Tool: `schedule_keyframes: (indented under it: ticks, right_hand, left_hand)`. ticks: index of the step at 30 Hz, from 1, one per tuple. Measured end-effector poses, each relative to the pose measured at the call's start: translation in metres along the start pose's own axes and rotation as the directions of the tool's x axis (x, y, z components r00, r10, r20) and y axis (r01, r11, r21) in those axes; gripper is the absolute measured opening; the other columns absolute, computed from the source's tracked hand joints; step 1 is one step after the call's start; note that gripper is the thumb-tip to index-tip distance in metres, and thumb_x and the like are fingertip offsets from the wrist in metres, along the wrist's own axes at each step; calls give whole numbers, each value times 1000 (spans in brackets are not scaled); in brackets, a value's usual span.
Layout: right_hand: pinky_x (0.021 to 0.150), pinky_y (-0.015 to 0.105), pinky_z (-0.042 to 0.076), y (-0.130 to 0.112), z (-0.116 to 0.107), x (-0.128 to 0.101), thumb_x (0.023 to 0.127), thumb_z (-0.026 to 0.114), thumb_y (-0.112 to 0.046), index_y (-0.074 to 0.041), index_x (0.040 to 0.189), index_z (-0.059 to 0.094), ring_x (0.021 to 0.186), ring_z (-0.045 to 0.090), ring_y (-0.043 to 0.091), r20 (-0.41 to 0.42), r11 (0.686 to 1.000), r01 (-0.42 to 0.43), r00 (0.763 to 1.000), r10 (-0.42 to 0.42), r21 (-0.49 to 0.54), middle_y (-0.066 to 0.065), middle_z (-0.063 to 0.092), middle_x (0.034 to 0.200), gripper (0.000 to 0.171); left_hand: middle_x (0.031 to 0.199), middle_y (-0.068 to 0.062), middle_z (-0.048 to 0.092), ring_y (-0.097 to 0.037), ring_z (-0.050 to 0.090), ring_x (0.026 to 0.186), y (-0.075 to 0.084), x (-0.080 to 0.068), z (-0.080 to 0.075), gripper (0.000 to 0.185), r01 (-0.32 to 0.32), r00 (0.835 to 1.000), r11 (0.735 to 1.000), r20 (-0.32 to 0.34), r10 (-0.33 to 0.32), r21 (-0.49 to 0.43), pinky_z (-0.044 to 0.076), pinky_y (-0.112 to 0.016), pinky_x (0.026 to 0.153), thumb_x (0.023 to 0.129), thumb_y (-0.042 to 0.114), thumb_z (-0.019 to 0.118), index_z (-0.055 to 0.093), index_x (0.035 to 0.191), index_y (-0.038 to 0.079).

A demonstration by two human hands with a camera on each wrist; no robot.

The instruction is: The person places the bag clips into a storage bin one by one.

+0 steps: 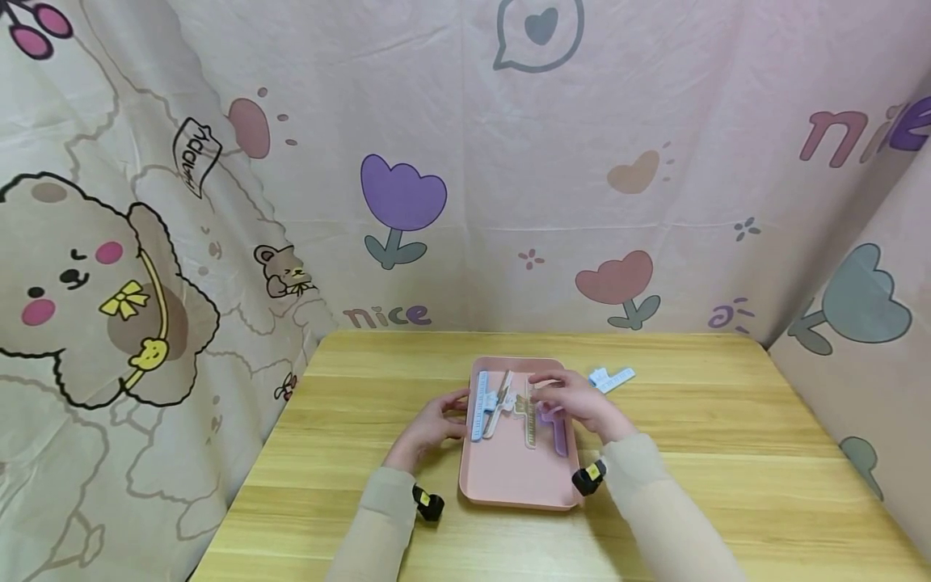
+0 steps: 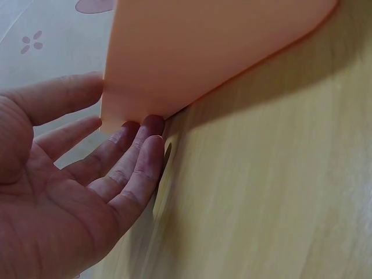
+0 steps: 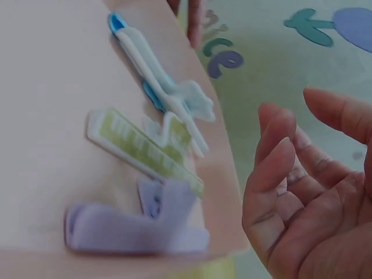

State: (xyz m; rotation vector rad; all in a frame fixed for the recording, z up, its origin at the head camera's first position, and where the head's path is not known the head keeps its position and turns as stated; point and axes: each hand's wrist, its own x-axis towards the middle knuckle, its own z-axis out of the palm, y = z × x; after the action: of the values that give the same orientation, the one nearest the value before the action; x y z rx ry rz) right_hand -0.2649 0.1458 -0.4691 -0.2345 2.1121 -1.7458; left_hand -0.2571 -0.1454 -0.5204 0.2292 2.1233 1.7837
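A pink tray (image 1: 520, 483) (image 2: 192, 52) lies on the table with several bulldog-style clips in it. From left to right they are a light blue clip (image 1: 478, 412), a white clip (image 1: 498, 419) (image 3: 154, 70), an olive-patterned clip (image 1: 531, 428) (image 3: 136, 142) and a purple clip (image 1: 560, 439) (image 3: 133, 229). My left hand (image 1: 434, 422) (image 2: 70, 197) rests its fingertips against the tray's left side, low near the table. Over the tray's right edge hovers my right hand (image 1: 582, 402) (image 3: 314, 203), its fingers loosely bent with nothing between them.
A blue-and-white clip (image 1: 614, 380) lies on the wooden table (image 1: 349, 380), just right of the tray. Behind the table hangs a printed curtain (image 1: 502, 267), which also runs along both sides.
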Motion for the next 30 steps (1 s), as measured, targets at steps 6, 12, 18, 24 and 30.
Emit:
schedule_keyframes:
  ticks: [6, 12, 18, 24, 30]
  right_hand:
    - [70, 33, 52, 11, -24, -19, 96, 61, -14, 7, 136, 47, 86, 61, 27, -54, 999, -2, 999, 4, 46, 20, 67, 106, 48]
    - [69, 32, 52, 28, -50, -37, 97, 60, -15, 9, 137, 44, 83, 59, 22, -113, 999, -12, 993, 17, 49, 19, 64, 105, 49]
    - [60, 27, 49, 48, -70, -51, 98, 58, -12, 9, 139, 43, 74, 57, 16, -150, 997, -72, 986, 77, 41, 15, 63, 99, 48]
    - [59, 26, 47, 61, -86, -52, 98, 59, -11, 11, 142, 36, 73, 56, 15, -159, 996, -40, 986, 53, 86, 13, 61, 100, 54]
    - [61, 26, 50, 67, -97, -43, 98, 58, -11, 7, 147, 32, 79, 59, 15, -174, 988, -27, 983, 53, 149, 17, 58, 119, 57]
  left_hand:
    - [132, -23, 50, -31, 63, 103, 1, -1, 0, 78, 2, 1000, 1000, 1, -2, 0, 55, -36, 83, 79, -13, 71, 38, 149, 1]
    - [134, -24, 49, -32, 62, 104, 0, -1, -1, 79, 7, 1000, 1000, 3, -7, -1, 55, -37, 85, 79, -11, 72, 38, 149, 1]
    - [134, -24, 49, -33, 62, 105, 0, 0, -1, 79, 5, 1000, 1000, 5, -5, -9, 55, -37, 84, 79, -12, 72, 39, 149, 1]
    - [131, -26, 50, -35, 62, 105, -1, 0, 0, 76, -25, 1000, 1000, 13, 25, 7, 56, -37, 83, 79, -15, 69, 39, 147, -3]
    - [131, -26, 50, -35, 62, 105, 0, -1, 0, 75, -24, 1000, 1000, 9, 24, 20, 55, -38, 85, 80, -13, 70, 38, 147, -3]
